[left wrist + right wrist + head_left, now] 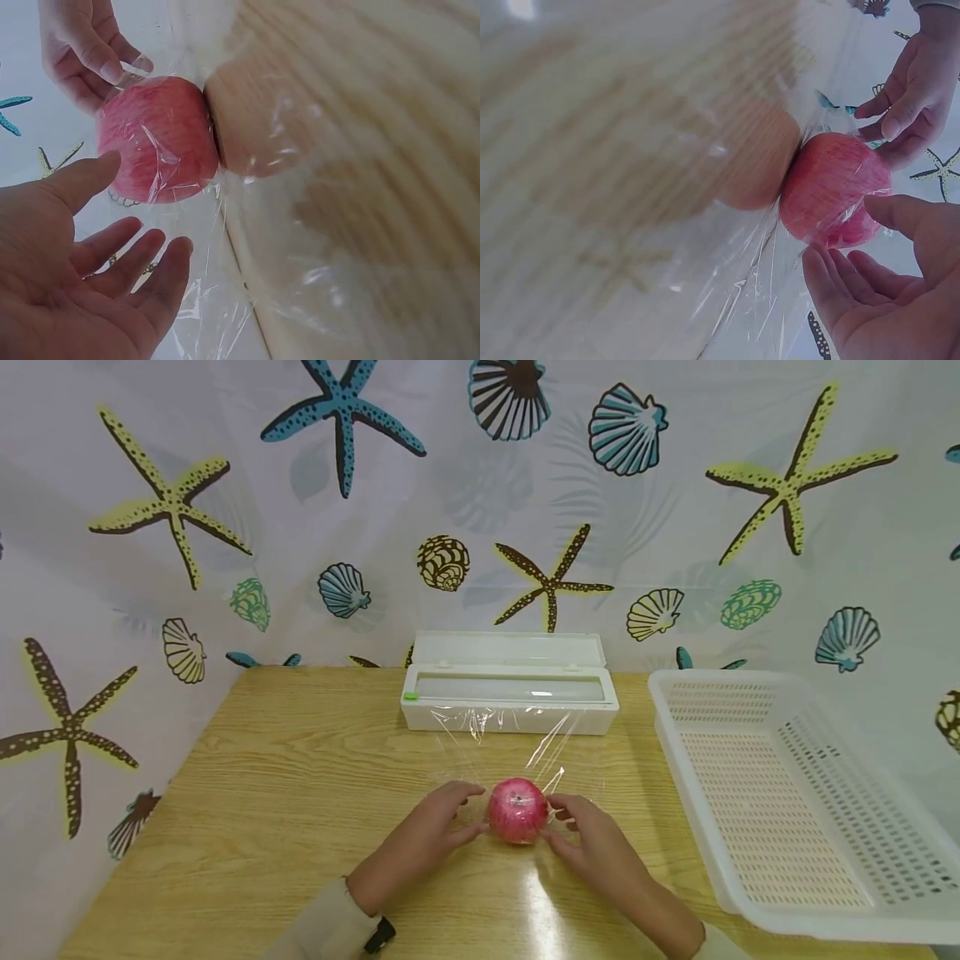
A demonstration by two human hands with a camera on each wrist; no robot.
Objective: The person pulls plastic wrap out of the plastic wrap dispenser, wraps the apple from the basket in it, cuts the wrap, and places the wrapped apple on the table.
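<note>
Streaked pinkish-red apple (pixel 517 818), tan wood-grained table (pixel 300 760)
White box (pixel 422 719) and basket (pixel 772 827); white curtain (pixel 420 510) printed with blue, yellow and brown starfish (pixel 551 585) and shells (pixel 626 433).

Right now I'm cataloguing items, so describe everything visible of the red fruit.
The red fruit is round, apple-like, glossy, with paler streaks and a dark spot on top. Creased clear film lies against it. It sits upright on the wooden table between the left hand and right hand; fingertip contact is unclear.

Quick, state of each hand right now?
Left hand: open, thumb beside the apple.
Right hand: fingertips by the apple; whether they grip the plastic film can't be told.
</note>
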